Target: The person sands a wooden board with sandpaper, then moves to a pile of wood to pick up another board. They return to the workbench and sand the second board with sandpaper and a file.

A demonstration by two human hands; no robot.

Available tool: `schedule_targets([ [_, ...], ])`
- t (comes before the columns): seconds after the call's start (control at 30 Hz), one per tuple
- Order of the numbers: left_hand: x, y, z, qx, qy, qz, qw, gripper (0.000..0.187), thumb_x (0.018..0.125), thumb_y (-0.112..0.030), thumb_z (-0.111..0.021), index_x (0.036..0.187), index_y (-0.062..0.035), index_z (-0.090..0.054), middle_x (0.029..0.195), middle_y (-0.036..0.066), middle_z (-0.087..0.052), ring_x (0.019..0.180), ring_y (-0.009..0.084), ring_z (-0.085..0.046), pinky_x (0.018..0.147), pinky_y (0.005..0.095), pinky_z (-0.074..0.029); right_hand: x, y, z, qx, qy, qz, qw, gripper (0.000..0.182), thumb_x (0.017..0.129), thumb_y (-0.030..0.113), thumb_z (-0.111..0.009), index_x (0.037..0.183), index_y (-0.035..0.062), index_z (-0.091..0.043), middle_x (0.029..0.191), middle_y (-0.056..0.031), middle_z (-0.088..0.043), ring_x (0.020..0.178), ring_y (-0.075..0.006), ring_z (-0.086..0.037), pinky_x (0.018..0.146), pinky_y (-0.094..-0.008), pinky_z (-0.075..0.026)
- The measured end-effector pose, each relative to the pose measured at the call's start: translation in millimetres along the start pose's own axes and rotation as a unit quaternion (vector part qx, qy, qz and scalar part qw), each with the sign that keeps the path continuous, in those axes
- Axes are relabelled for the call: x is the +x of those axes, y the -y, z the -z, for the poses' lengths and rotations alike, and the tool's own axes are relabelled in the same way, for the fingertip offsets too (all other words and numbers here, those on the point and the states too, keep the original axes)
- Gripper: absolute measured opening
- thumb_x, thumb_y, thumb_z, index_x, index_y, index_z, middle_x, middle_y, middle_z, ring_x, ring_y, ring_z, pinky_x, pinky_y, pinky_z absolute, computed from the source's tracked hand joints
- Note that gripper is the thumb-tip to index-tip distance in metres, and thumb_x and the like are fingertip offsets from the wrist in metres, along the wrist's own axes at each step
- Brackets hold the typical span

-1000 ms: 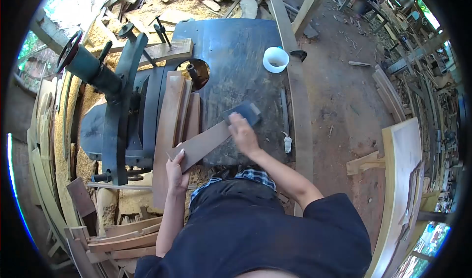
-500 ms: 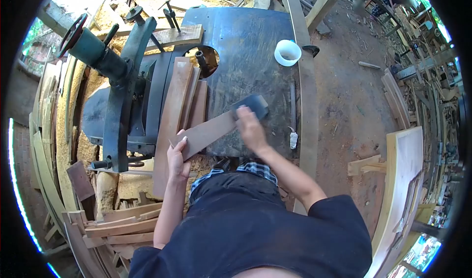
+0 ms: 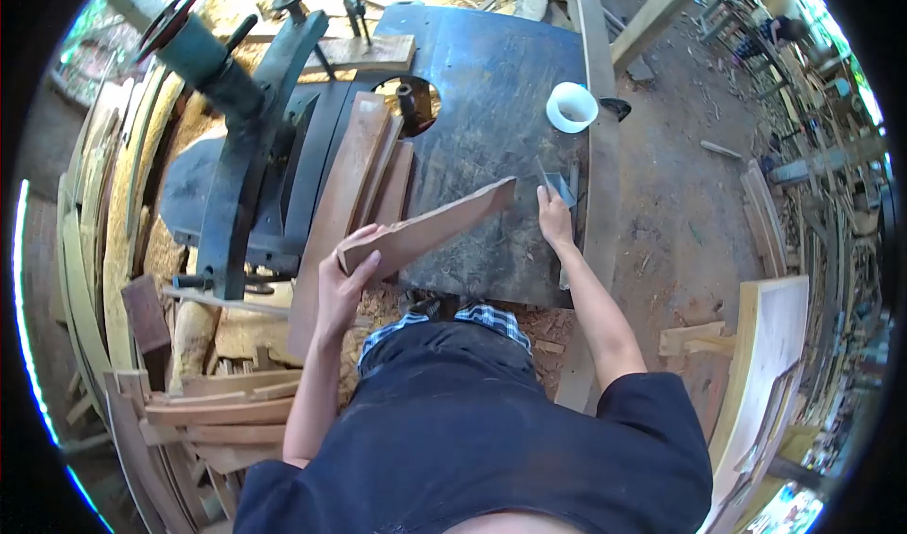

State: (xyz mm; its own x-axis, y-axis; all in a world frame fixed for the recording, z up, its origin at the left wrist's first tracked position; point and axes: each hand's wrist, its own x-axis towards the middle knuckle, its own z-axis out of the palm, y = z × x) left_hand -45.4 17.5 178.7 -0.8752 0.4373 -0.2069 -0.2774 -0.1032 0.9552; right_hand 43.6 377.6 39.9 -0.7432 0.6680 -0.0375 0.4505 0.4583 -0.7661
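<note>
My left hand [image 3: 345,277] grips the near end of a brown wooden board [image 3: 439,229], thumb on its face and fingers behind. The board slants up to the right over the dark machine table [image 3: 482,90], its upper edge rough and uneven. Closed round a thin, flat blue-grey piece [image 3: 561,188] is my right hand [image 3: 556,217], to the right of the board's far end and apart from it. The piece is seen nearly edge-on; I cannot tell its kind. Left of the board, several long planks [image 3: 364,170] lie side by side on the table.
A white plastic tub [image 3: 573,108] stands near the table's right edge. At the left rises a heavy machine arm with a handwheel [image 3: 170,24]. A round hole [image 3: 423,109] opens in the tabletop. Curved wood offcuts [image 3: 222,411] are piled at lower left. A person [image 3: 779,32] is far off.
My right hand has moved right, taking the flat piece off the board's far end. My left hand has tilted the board so its rough edge shows.
</note>
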Motion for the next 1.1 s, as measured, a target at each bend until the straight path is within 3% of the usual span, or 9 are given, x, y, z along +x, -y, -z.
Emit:
schedule_targets([
  [0.07, 1.9, -21.9, -4.8, 0.13, 0.039, -0.012, 0.991, 0.041, 0.088, -0.01, -0.062, 0.126, 0.0034, -0.054, 0.118, 0.013, -0.062, 0.105, 0.0152, -0.059, 0.085, 0.0263, -0.049, -5.9, 14.3, -11.4, 0.014, 0.024, 0.005, 1.0, 0.049, 0.099, 0.038, -0.038, 0.131, 0.0025, -0.049, 0.121, -0.0246, -0.057, 0.113, -0.0398, -0.053, 0.096, -0.0423, -0.041],
  [0.17, 10.2, -9.0, -4.3, -0.025, 0.011, 0.072, 0.997, 0.038, 0.091, -0.011, -0.058, 0.124, 0.0054, -0.051, 0.116, 0.015, -0.06, 0.102, 0.0218, -0.061, 0.081, 0.0347, -0.056, -35.5, 49.8, -61.2, 0.031, 0.035, 0.122, 0.991, 0.047, 0.1, 0.031, -0.038, 0.136, 0.0012, -0.044, 0.141, -0.0207, -0.043, 0.133, -0.0343, -0.038, 0.111, -0.038, -0.028],
  [0.2, 12.9, -6.4, -5.1, -0.143, -0.012, 0.143, 0.979, 0.037, 0.092, -0.011, -0.056, 0.123, 0.0061, -0.05, 0.115, 0.016, -0.059, 0.1, 0.0243, -0.062, 0.079, 0.0381, -0.059, -50.9, 56.9, -83.5, -0.061, 0.003, 0.254, 0.965, 0.046, 0.096, 0.022, -0.047, 0.137, -0.0001, -0.042, 0.142, -0.0201, -0.041, 0.133, -0.0345, -0.037, 0.111, -0.0414, -0.028],
  [0.3, 11.7, -0.6, -3.4, -0.157, -0.032, 0.147, 0.976, 0.037, 0.094, -0.014, -0.051, 0.124, 0.0071, -0.046, 0.115, 0.02, -0.056, 0.1, 0.029, -0.063, 0.076, 0.0434, -0.062, -100.8, 144.8, -66.5, 0.037, 0.114, 0.351, 0.929, 0.05, 0.089, 0.009, -0.055, 0.137, 0.0012, -0.043, 0.141, -0.0193, -0.043, 0.134, -0.0333, -0.037, 0.112, -0.0428, -0.027],
  [0.4, 7.4, 11.6, 7.2, -0.171, -0.041, 0.18, 0.968, 0.039, 0.095, -0.015, -0.049, 0.127, 0.0071, -0.044, 0.118, 0.02, -0.056, 0.102, 0.0303, -0.062, 0.079, 0.0444, -0.06, -84.2, 124.4, -68.9, 0.048, 0.119, 0.39, 0.912, 0.046, 0.088, 0.011, -0.055, 0.133, 0.0029, -0.048, 0.137, -0.0191, -0.047, 0.128, -0.034, -0.044, 0.109, -0.0437, -0.032],
  [0.57, -4.0, 18.5, 6.5, -0.18, -0.082, 0.199, 0.96, 0.04, 0.094, -0.015, -0.048, 0.129, 0.0053, -0.043, 0.121, 0.019, -0.055, 0.107, 0.0313, -0.06, 0.084, 0.0471, -0.058, -3.3, 18.7, -76.9, -0.025, 0.043, 0.118, 0.992, 0.043, 0.1, 0.028, -0.037, 0.132, 0.0006, -0.049, 0.14, -0.0188, -0.045, 0.132, -0.0339, -0.039, 0.111, -0.0392, -0.027],
  [0.87, -2.2, 24.3, 12.3, -0.169, -0.088, 0.2, 0.961, 0.039, 0.094, -0.015, -0.05, 0.127, 0.0056, -0.043, 0.119, 0.02, -0.054, 0.106, 0.0319, -0.06, 0.083, 0.0474, -0.059, -76.1, 101.6, -70.8, 0.032, 0.147, 0.366, 0.918, 0.043, 0.09, 0.011, -0.052, 0.132, 0.0015, -0.048, 0.138, -0.0203, -0.046, 0.13, -0.0347, -0.043, 0.111, -0.0437, -0.029],
  [1.03, -0.3, 21.8, 10.7, -0.188, -0.075, 0.206, 0.957, 0.039, 0.094, -0.016, -0.053, 0.125, 0.0056, -0.044, 0.118, 0.019, -0.055, 0.105, 0.0311, -0.06, 0.08, 0.0474, -0.059, 25.3, 2.3, -49.2, -0.038, 0.096, 0.045, 0.994, 0.046, 0.099, 0.029, -0.039, 0.133, -0.0007, -0.047, 0.139, -0.0209, -0.044, 0.131, -0.0324, -0.041, 0.11, -0.0369, -0.03],
  [1.1, 3.2, 16.5, 8.3, -0.191, -0.069, 0.196, 0.959, 0.039, 0.096, -0.02, -0.05, 0.125, 0.005, -0.044, 0.119, 0.019, -0.054, 0.106, 0.0311, -0.06, 0.081, 0.0479, -0.059, 28.8, 12.1, -41.1, -0.048, 0.116, 0.03, 0.992, 0.047, 0.098, 0.03, -0.038, 0.13, -0.0026, -0.048, 0.135, -0.022, -0.048, 0.128, -0.0338, -0.044, 0.108, -0.0372, -0.033],
])
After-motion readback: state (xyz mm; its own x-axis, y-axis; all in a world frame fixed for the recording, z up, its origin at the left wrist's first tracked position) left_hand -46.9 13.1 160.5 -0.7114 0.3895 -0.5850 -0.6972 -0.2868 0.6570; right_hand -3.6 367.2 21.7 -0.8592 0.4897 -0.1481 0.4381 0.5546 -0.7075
